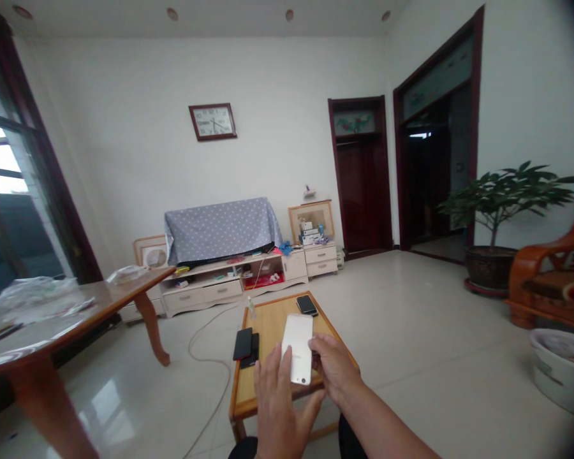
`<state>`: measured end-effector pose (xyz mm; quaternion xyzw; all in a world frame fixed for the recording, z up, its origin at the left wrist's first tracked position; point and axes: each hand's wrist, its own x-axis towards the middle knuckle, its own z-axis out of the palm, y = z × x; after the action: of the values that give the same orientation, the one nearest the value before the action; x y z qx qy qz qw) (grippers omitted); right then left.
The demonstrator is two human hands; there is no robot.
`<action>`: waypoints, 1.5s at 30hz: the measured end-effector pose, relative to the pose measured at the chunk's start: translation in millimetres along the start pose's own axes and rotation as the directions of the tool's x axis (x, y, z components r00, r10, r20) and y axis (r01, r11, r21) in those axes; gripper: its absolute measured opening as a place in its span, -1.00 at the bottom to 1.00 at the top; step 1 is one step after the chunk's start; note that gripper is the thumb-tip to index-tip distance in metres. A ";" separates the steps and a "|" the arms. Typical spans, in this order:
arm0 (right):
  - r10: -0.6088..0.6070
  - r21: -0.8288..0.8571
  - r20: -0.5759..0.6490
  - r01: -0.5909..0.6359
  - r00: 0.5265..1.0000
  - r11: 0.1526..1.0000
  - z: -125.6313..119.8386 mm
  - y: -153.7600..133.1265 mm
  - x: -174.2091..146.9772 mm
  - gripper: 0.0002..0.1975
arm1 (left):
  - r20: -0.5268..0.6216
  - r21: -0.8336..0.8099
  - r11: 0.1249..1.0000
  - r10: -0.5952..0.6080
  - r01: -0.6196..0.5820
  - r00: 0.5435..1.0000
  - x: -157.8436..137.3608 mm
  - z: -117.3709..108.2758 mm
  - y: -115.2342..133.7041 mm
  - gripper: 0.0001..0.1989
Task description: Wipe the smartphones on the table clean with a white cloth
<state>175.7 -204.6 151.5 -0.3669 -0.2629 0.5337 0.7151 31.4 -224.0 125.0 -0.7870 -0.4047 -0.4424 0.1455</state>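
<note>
A white smartphone [298,347] is held above the small wooden table [272,313], its back towards me and its camera at the lower right corner. My right hand [332,366] grips the phone by its right edge, thumb on the near face. In front of the phone's lower left side is my left hand [282,401], fingers stretched and thumb spread; a fingertip overlaps the phone's back, and I cannot tell whether it presses. On the table lie a black phone-like item [307,305] at the far right and a dark case or wallet [243,344] at the left edge, overlapping another dark item.
A small clear bottle [251,308] stands at the table's far left corner. A cable [227,376] runs along the floor to the left. A larger table [146,280] stands at left, a white bucket [562,366] at right. A low cabinet [201,299] lines the back wall.
</note>
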 end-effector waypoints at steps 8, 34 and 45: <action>-0.082 -0.067 -0.006 0.081 0.997 0.994 12.3 1.8 -14.2 -0.70 | 0.112 -0.043 0.921 -0.381 0.387 0.918 12.6 6.0 7.2 -0.20; -0.558 -0.682 0.373 0.627 0.741 0.377 -1.4 3.8 -22.4 -0.85 | -0.129 0.017 0.984 -0.175 0.179 0.976 5.7 3.8 -1.2 -0.36; -0.495 -0.698 0.559 0.700 0.665 0.152 0.4 4.1 -32.5 -0.81 | -0.175 0.098 0.988 -0.097 0.115 0.980 -0.9 5.2 -1.9 -0.37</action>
<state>163.5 -234.9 148.9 -0.4876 -0.6900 0.0184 0.5346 32.7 -220.2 121.0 -0.7148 -0.4556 -0.4924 0.1976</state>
